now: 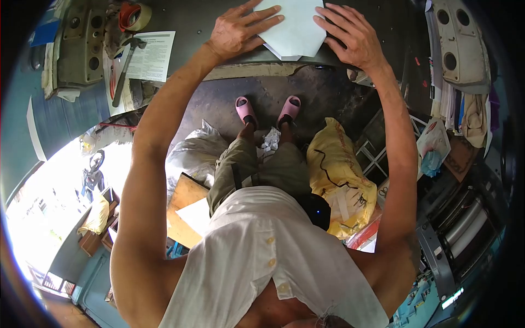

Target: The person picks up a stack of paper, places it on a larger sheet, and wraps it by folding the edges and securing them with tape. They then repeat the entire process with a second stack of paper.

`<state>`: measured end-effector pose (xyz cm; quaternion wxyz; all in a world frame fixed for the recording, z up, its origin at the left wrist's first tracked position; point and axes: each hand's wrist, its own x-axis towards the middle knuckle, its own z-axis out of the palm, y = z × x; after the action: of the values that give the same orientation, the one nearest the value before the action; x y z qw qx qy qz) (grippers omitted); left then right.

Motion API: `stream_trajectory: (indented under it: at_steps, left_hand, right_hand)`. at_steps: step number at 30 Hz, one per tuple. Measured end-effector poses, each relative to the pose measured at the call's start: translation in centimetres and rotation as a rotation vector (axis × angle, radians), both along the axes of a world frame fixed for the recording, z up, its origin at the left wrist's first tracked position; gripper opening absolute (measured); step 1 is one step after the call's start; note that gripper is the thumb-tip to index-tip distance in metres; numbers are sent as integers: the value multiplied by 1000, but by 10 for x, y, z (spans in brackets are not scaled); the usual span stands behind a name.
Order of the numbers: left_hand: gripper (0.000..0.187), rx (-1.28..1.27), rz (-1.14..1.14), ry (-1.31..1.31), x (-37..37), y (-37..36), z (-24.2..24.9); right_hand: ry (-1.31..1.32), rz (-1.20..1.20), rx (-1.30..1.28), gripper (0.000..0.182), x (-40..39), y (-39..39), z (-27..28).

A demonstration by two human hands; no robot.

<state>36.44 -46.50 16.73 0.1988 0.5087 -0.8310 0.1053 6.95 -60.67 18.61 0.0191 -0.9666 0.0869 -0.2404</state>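
A folded white paper [295,27] lies on the dark worktop at the top middle of the view, with a second folded edge showing under its lower side. My left hand [238,28] rests flat at the paper's left side, its fingers spread and their tips on the sheet. On the right side, my right hand [353,35] has its fingers stretched out, the tips at the paper's edge. Neither hand is closed round anything. The upper end of the paper is cut off by the frame.
A hammer [124,71] lies over a printed sheet [156,54] at the left, below a tape roll [136,17]. Metal parts with round holes [462,44] stand at the right. A yellow sack [339,164] and a grey sack [194,153] lie on the floor.
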Motion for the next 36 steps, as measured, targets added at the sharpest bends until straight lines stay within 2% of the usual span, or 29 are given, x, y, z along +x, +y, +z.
stream_trajectory:
  at_steps: [4, 7, 10, 13, 16, 20, 32, 33, 36]
  left_hand:
    - [61, 74, -71, 90, 1, -1, 14]
    - [58, 78, -68, 124, 1, -1, 11]
    - [68, -22, -19, 73, -6, 0, 3]
    - [58, -8, 28, 55, -14, 3, -2]
    - [55, -45, -27, -18, -15, 1, 2]
    - [57, -62, -10, 30, -24, 6, -4]
    - [38, -271, -128, 129, -32, 5, -23]
    - [45, -402, -155, -22, -28, -2, -29]
    - [56, -622, -123, 0, -35, 4, -57]
  right_hand:
    - [-42, 90, -22, 49, 9, -2, -2]
    - [-119, 155, -96, 40, 19, -2, -9]
    - [-173, 177, -146, 34, 26, 4, -19]
    - [-257, 187, -173, 29, 31, 8, -24]
    - [-289, 183, -163, 28, 33, 18, -29]
    - [-309, 148, -141, 27, 34, 27, -35]
    - [-400, 148, -162, 10, 28, 44, -52]
    - [-433, 161, -181, 9, 31, 42, -56]
    - [-349, 96, -324, 16, 19, 48, -66]
